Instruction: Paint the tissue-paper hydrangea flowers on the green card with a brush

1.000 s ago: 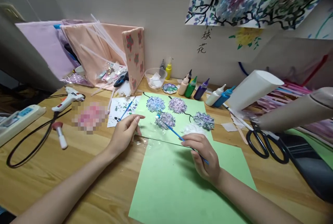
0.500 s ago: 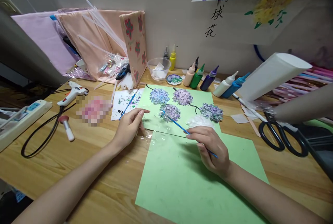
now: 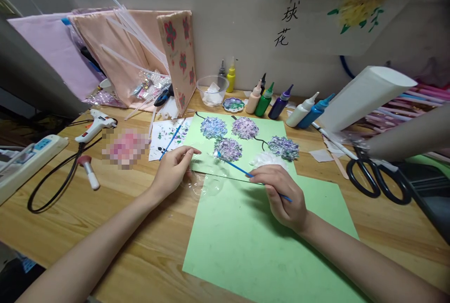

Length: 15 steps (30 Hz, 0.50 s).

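Note:
My right hand (image 3: 281, 197) is closed round a thin blue paintbrush (image 3: 234, 166). Its tip rests beside the lowest purple flower cluster (image 3: 228, 149) on a green sheet (image 3: 277, 132) that bears several painted flower clusters. My left hand (image 3: 174, 168) lies at the sheet's left edge, fingers bent and pressing near crumpled clear plastic (image 3: 204, 183). A second plain green sheet (image 3: 253, 242) lies in front, under my right wrist. A white blob (image 3: 269, 158) sits on the painted sheet just above my right hand.
Paint bottles (image 3: 277, 101) stand in a row at the back with a small palette (image 3: 233, 104) and a clear bowl (image 3: 212, 90). Black scissors (image 3: 378, 178) lie right. A glue gun (image 3: 94, 124), a power strip (image 3: 24, 160) and a second blue brush (image 3: 172, 139) lie left.
The brush tip has shifted slightly along the lowest flower cluster. Both hands stay in nearly the same place; the view has drifted a little.

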{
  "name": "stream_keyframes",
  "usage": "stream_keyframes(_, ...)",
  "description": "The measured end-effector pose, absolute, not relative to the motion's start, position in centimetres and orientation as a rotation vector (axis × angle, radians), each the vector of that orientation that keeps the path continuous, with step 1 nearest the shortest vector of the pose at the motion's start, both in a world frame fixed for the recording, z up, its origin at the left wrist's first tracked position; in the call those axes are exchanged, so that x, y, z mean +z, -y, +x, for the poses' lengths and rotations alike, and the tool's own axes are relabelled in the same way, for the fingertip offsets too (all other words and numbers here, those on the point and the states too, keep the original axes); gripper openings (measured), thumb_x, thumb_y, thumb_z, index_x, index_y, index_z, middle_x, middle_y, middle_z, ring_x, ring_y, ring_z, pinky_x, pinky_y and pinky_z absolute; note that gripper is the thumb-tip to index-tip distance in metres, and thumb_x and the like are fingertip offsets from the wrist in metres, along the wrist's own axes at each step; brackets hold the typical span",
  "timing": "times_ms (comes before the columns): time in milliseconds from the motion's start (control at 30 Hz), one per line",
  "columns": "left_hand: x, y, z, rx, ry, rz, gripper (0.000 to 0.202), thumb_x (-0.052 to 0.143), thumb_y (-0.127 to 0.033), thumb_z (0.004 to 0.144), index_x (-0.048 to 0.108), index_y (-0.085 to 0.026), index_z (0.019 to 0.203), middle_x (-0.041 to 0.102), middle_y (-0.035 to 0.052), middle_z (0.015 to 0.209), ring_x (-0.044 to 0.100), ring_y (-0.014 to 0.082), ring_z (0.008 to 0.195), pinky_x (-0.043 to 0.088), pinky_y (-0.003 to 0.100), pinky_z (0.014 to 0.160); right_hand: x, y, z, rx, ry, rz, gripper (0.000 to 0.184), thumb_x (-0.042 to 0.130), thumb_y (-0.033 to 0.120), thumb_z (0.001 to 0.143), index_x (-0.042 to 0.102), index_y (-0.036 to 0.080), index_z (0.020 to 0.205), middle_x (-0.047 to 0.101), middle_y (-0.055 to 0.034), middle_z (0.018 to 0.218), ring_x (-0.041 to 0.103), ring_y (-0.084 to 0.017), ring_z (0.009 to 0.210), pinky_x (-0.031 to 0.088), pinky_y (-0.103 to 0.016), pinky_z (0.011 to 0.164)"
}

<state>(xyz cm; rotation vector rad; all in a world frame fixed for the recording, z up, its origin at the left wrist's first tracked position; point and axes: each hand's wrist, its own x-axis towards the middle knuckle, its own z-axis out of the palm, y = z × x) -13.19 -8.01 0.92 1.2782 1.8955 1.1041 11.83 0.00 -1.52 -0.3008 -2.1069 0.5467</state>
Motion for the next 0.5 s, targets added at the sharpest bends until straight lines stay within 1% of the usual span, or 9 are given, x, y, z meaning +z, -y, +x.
stream_keyframes(133,0.84,8.06,-13.17,1.097,-1.893,1.264,0.034,0.048,-0.041,0.089,0.068,-0.016,0.099,0.048,-0.0060,0.044,0.054,0.0120,0.041,0.034,0.020,0.040,-1.36,0.13,11.88,0.535,2.084,-0.322,0.023,0.038,0.016,0.093,0.060,0.020,0.096,0.068,-0.0068,0.084,0.063,-0.020,0.083,0.050,-0.035,0.073)
stream_keyframes(267,0.89,8.11,-13.16,1.105,-1.894,1.268,0.032,0.048,-0.040,0.089,0.068,-0.017,0.095,0.047,-0.0063,0.043,0.054,0.0119,0.041,0.034,0.020,0.040,-1.24,0.23,11.97,0.527,2.106,-0.290,0.023,0.038,0.018,0.093,0.060,0.020,0.099,0.068,-0.0082,0.087,0.064,-0.021,0.085,0.051,-0.036,0.072)
stream_keyframes(333,0.94,8.14,-13.14,1.108,-1.894,1.279,0.031,0.048,-0.040,0.088,0.069,-0.017,0.094,0.047,-0.0064,0.044,0.055,0.0119,0.041,0.035,0.020,0.040,-1.23,0.21,12.00,0.516,2.087,-0.299,0.024,0.037,0.018,0.093,0.060,0.020,0.098,0.068,-0.0081,0.085,0.064,-0.021,0.084,0.050,-0.036,0.072)
stream_keyframes(433,1.04,8.17,-13.08,1.102,-1.893,1.288,0.031,0.048,-0.038,0.088,0.069,-0.017,0.094,0.048,-0.0063,0.045,0.055,0.0120,0.041,0.036,0.021,0.041,-1.28,0.18,12.01,0.520,2.103,-0.257,0.024,0.036,0.019,0.093,0.060,0.020,0.096,0.068,-0.0075,0.082,0.064,-0.020,0.080,0.050,-0.035,0.070)
stream_keyframes(500,1.13,8.16,-13.03,1.104,-1.894,1.292,0.031,0.048,-0.038,0.088,0.070,-0.017,0.094,0.048,-0.0061,0.045,0.055,0.0121,0.041,0.036,0.021,0.042,-1.33,0.19,12.01,0.509,2.104,-0.269,0.024,0.037,0.021,0.093,0.061,0.021,0.098,0.068,-0.0078,0.085,0.064,-0.020,0.082,0.050,-0.035,0.071)
